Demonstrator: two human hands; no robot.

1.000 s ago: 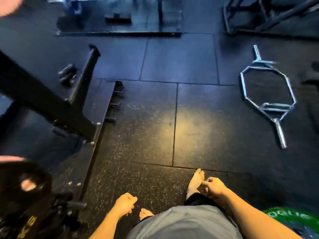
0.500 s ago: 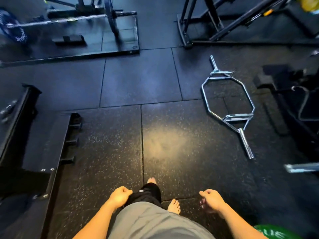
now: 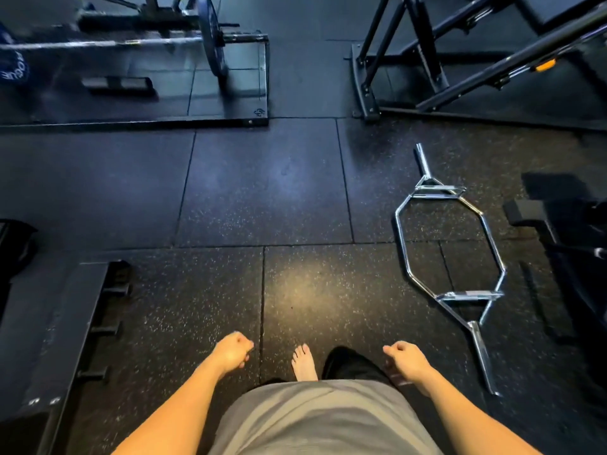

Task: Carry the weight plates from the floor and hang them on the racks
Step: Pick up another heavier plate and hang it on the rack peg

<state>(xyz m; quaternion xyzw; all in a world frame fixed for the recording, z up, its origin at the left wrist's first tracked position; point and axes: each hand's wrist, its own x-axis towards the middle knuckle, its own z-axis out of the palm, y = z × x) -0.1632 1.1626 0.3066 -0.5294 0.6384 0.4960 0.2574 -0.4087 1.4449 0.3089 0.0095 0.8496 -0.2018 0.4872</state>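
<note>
- Head view: the left hand (image 3: 232, 351) and right hand (image 3: 404, 358) hang in front of the grey shirt (image 3: 323, 418), each loosely curled into a fist with nothing in it.
- A bare foot (image 3: 303, 362) stands on the rubber floor (image 3: 262, 192) between the hands.
- The chrome hex bar (image 3: 451, 254) lies flat on the floor, beyond the right hand and off to its right.
- Far beyond the left hand, one weight plate (image 3: 213, 37) sits upright on a barbell (image 3: 98, 44); no plate is carried.
</note>
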